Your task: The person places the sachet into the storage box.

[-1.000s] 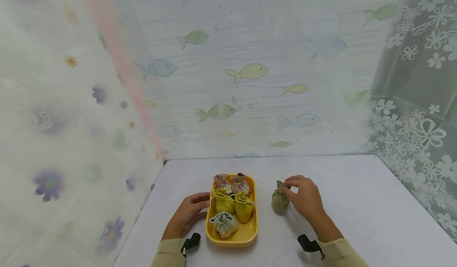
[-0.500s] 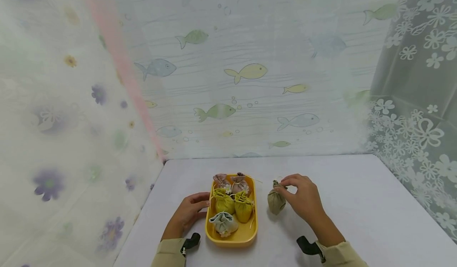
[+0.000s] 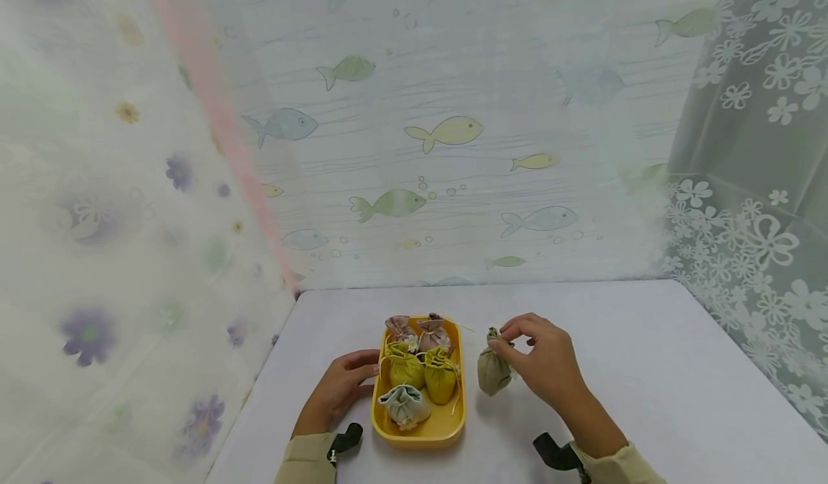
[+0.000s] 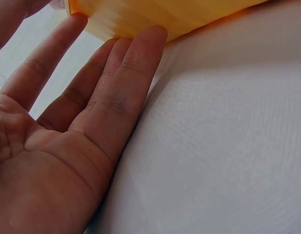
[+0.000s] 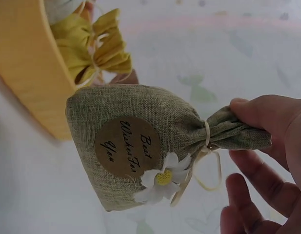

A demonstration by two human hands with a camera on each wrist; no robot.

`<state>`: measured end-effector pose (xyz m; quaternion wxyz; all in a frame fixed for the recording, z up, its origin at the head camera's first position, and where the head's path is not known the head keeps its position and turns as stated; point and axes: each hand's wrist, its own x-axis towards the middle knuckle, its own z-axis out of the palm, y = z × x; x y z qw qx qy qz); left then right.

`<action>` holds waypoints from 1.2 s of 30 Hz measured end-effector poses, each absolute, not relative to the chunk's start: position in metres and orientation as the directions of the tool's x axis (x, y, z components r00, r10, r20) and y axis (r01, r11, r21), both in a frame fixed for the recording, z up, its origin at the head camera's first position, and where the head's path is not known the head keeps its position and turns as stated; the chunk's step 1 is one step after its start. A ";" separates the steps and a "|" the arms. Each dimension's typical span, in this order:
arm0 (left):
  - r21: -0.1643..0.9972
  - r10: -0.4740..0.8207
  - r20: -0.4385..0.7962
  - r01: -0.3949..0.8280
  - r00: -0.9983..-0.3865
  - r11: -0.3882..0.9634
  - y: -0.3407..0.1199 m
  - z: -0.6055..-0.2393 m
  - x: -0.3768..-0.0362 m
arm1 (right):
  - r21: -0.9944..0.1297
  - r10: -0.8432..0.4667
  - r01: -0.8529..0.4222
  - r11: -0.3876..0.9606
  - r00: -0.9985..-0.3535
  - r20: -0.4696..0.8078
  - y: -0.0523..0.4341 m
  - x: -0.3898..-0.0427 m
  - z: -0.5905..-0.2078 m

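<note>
My right hand (image 3: 546, 358) pinches the gathered neck of an olive-green drawstring sachet (image 3: 494, 375) just right of the yellow tray (image 3: 446, 423). In the right wrist view the sachet (image 5: 155, 102) shows a round brown "Best Wishes For You" sticker (image 5: 128, 147), a white cloth flower (image 5: 163, 176) and a cream cord tied at the neck. My left hand (image 3: 341, 383) rests at the tray's left side, its fingertips (image 4: 149, 41) against the yellow wall in the left wrist view. Inside the tray sit two yellow-green sachets (image 3: 441, 380), a pale grey-green sachet (image 3: 406, 406) and two pinkish sachets (image 3: 433, 334).
The tray's front right corner shows bare yellow bottom. A white table (image 3: 621, 369) lies underneath, its far edge meeting a fish-patterned curtain (image 3: 453, 182). Flower-patterned sheets hang at left and right.
My right hand has carried the olive-green sachet leftward, closer to the tray. The left hand and the tray have stayed in place.
</note>
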<state>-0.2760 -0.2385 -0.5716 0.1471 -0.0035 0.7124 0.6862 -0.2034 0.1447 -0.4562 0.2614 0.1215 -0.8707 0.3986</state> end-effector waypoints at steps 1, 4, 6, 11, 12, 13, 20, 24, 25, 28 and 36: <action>0.977 0.198 -0.215 -0.207 -0.956 0.057 -0.239 -0.571 -0.276 | -0.638 -0.003 -0.424 0.642 -0.834 0.551 0.143 -0.202 -0.455; 0.976 0.200 -0.218 -0.211 -0.955 0.054 -0.239 -0.572 -0.276 | -0.668 -0.006 -0.434 0.605 -0.841 0.541 0.140 -0.198 -0.451; 0.976 0.201 -0.219 -0.212 -0.955 0.053 -0.239 -0.572 -0.276 | -0.688 -0.010 -0.438 0.579 -0.847 0.531 0.137 -0.196 -0.450; 0.977 0.207 -0.214 -0.206 -0.955 0.059 -0.239 -0.572 -0.276 | -0.723 -0.025 -0.449 0.525 -0.857 0.514 0.131 -0.192 -0.447; 0.977 0.208 -0.214 -0.206 -0.954 0.060 -0.239 -0.572 -0.276 | -0.725 -0.028 -0.451 0.520 -0.857 0.514 0.130 -0.191 -0.447; 0.976 0.208 -0.215 -0.207 -0.954 0.060 -0.239 -0.572 -0.276 | -0.729 -0.030 -0.452 0.514 -0.859 0.511 0.128 -0.190 -0.446; 0.975 0.212 -0.222 -0.219 -0.952 0.037 -0.239 -0.572 -0.278 | -0.744 -0.050 -0.459 0.485 -0.864 0.501 0.117 -0.187 -0.444; 0.974 0.210 -0.226 -0.223 -0.951 0.039 -0.239 -0.571 -0.278 | -0.745 -0.066 -0.474 0.470 -0.860 0.506 0.109 -0.185 -0.446; 0.974 0.210 -0.226 -0.222 -0.951 0.041 -0.239 -0.571 -0.278 | -0.745 -0.071 -0.479 0.465 -0.859 0.508 0.108 -0.185 -0.446; 0.974 0.211 -0.228 -0.226 -0.950 0.037 -0.239 -0.571 -0.278 | -0.748 -0.084 -0.491 0.447 -0.855 0.511 0.102 -0.184 -0.448; 0.975 0.219 -0.222 -0.220 -0.950 0.036 -0.239 -0.570 -0.277 | -0.752 -0.113 -0.503 0.426 -0.854 0.508 0.088 -0.181 -0.449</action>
